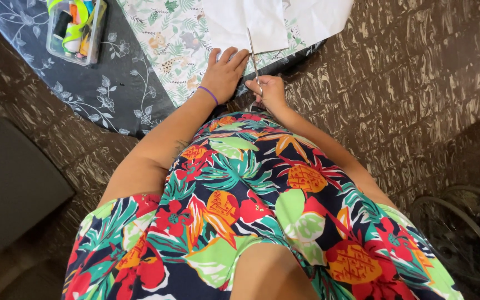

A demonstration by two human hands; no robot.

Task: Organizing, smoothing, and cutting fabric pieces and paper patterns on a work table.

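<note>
Scissors (253, 58) cutting into white paper (251, 22), cut just begun.
Right hand (269, 91) gripping scissors; left hand (223, 72) lying flat, pinning fabric (173, 44) beside them.

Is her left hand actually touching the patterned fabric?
Touching. The head view shows the left hand lying flat on the patterned fabric, fingers pressed down beside the scissors.

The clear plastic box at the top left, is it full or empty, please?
Full: the clear plastic box holds bright ribbons or tapes and a dark spool, packed up to its rim.
</note>
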